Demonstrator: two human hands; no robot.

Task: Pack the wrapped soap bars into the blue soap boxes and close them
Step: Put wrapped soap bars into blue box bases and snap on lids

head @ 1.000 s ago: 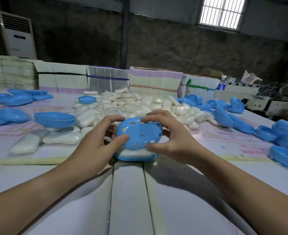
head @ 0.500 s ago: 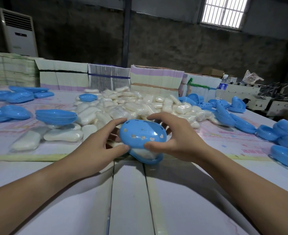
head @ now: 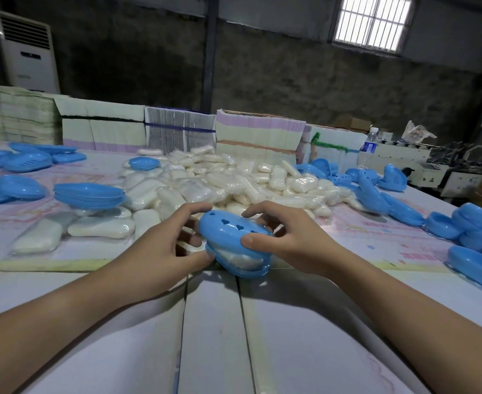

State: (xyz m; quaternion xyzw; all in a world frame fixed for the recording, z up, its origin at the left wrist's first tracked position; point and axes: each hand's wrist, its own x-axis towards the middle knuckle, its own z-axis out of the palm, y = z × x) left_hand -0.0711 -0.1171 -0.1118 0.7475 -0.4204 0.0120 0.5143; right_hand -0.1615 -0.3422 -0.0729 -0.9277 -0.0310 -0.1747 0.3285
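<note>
Blue soap box [head: 235,245] held just above the tabletop [head: 211,331], roughly mid-width and nearer the front edge than the back, tilted, lid not yet shut: a gap along the near side, with the wrapped soap bar [head: 238,258] showing white between lid and base. Heart-shaped holes across the lid. Gripped from both ends: left hand [head: 160,251] with thumb pressed against the box's left end and fingers curled over the far side; right hand [head: 288,240] with thumb clamped on the lid's right edge and fingers bent over the top behind it. Just behind, toward the middle of the tabletop, a large heap of wrapped soap bars [head: 220,180], with a few more lying loose to its left [head: 100,226]. Stacked blue lids [head: 89,194] left of the heap, more blue box halves along the left edge [head: 12,189] and the right edge [head: 473,223]. At the back edge, bundled stacks of flat cartons [head: 257,135].
</note>
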